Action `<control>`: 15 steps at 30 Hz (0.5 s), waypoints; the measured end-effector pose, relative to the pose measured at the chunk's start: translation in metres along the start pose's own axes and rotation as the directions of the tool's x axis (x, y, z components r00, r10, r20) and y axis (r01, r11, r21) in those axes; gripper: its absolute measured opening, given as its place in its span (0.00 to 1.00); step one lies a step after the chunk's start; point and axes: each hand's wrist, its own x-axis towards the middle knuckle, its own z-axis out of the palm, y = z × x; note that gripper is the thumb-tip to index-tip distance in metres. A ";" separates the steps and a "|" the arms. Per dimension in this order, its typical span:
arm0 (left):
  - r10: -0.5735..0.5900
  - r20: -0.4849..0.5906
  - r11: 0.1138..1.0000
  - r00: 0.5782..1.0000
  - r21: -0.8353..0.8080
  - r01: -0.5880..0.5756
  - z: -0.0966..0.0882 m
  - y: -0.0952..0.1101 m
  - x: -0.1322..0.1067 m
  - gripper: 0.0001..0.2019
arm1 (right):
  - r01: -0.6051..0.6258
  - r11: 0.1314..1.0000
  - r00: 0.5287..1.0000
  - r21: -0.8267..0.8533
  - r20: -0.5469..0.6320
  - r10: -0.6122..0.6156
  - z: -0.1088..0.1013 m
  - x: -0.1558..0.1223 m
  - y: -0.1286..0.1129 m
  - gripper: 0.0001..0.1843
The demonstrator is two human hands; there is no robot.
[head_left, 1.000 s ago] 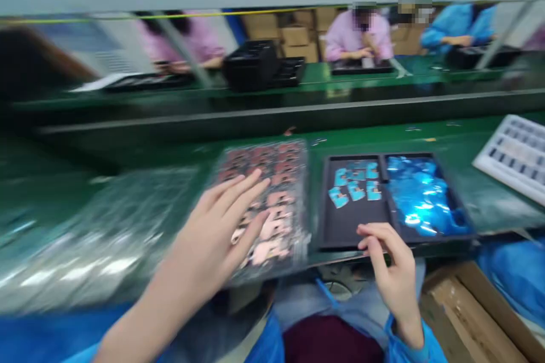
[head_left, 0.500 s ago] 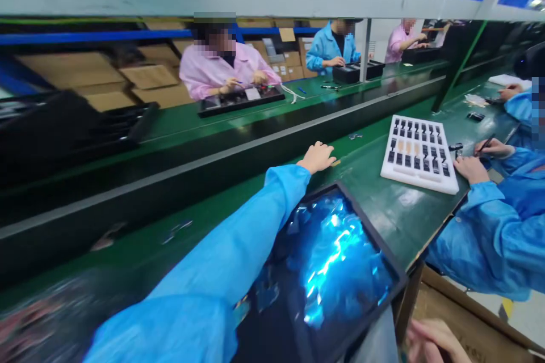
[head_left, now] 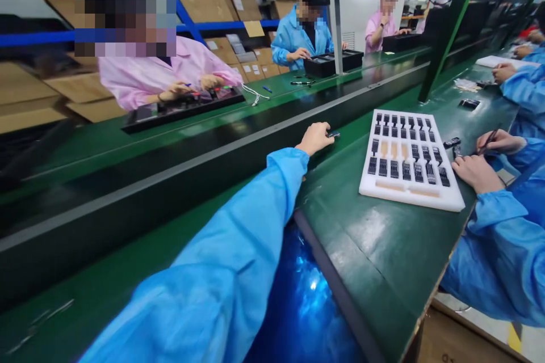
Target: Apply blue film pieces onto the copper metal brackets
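The left hand [head_left: 314, 138] is pinching a small piece [head_left: 335, 134] over the counter [head_left: 340, 210]; its blue sleeve [head_left: 221, 261] is hiding part of a dark tray [head_left: 336, 289] with blue film [head_left: 309, 295]. A white tray [head_left: 447, 199] of black parts [head_left: 418, 174] is lying near a co-worker's hands [head_left: 477, 173].

Wht foam tray [head_left: 440, 203] is lying on grn bench [head_left: 374, 281], holding rows of blk parts [head_left: 406, 170]; blue-sleeved co-wkr [head_left: 504, 255], R edge, is working just beside it, gripping thin dk tool [head_left: 489, 140]. Grn post [head_left: 447, 45] is rising behind. Across divider [head_left: 170, 176], pink-coat wkr [head_left: 204, 62] is bending over shallow blk tray [head_left: 142, 116]; wht cord [head_left: 255, 93] + blue pen [head_left: 267, 89] are lying nearby. Farther R, blue-coat wkr [head_left: 281, 45] is working at deeper blk box [head_left: 317, 70]. Ctns [head_left: 213, 7] are filling shelving behind. Brn ctn [head_left: 460, 341] is sitting below bench.
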 end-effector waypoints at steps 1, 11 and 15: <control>0.010 0.008 1.000 1.000 -0.010 -0.010 -0.007 0.005 -0.012 0.17 | 0.018 1.000 1.000 -0.001 0.001 -0.018 0.000 -0.003 0.004 0.29; 0.106 0.182 0.993 0.978 -0.076 -0.093 -0.019 0.031 -0.134 0.20 | 0.303 0.951 0.953 0.067 -0.003 -0.303 -0.001 0.000 0.019 0.30; -0.134 0.036 0.988 0.990 -0.076 0.137 -0.047 0.003 -0.128 0.17 | 0.440 0.894 0.897 0.082 -0.008 -0.441 0.002 0.010 0.021 0.37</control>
